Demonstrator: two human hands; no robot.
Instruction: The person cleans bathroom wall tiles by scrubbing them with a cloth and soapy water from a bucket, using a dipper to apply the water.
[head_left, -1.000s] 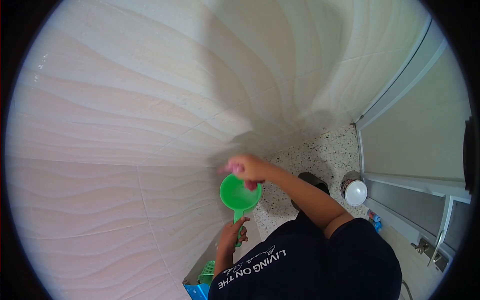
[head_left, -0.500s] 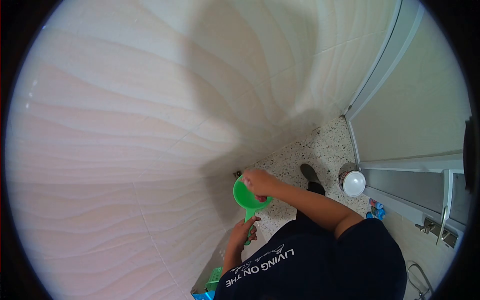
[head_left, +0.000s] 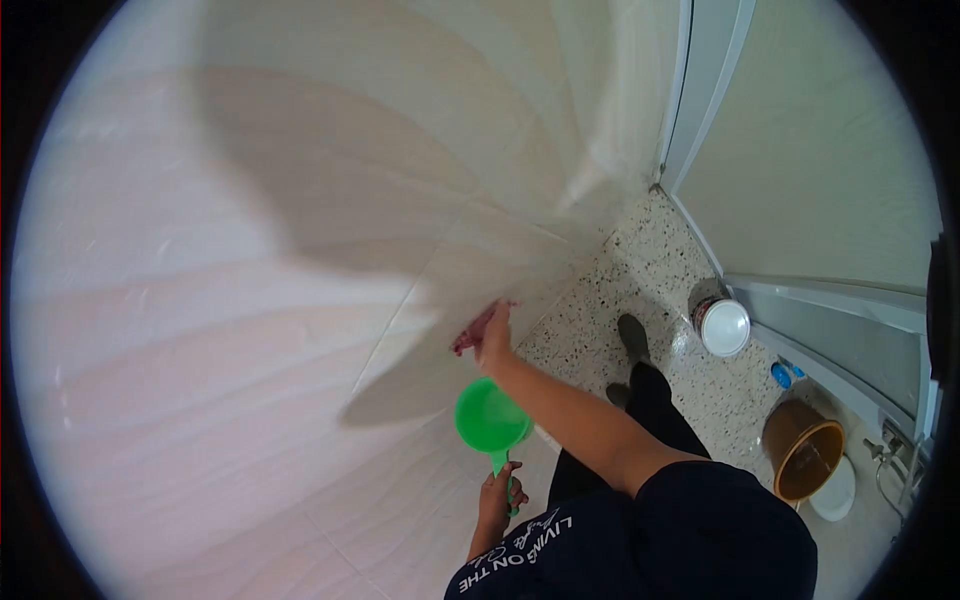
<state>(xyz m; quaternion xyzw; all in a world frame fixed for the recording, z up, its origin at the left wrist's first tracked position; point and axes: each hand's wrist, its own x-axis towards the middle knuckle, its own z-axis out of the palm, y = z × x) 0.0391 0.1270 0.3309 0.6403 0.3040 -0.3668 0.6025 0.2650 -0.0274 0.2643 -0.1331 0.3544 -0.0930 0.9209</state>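
So in the head view the left hand (head_left: 499,496) has its fingers wrapped round the handle of a green dipper (head_left: 490,418), which is out in front of the body. Right hand's (head_left: 494,345) got a pinkish-red cloth (head_left: 475,330) pressed up to the wall (head_left: 250,330), just past the dipper. White-lidded tub (head_left: 724,328) sits on the speckled floor (head_left: 590,325), near the door (head_left: 810,170).
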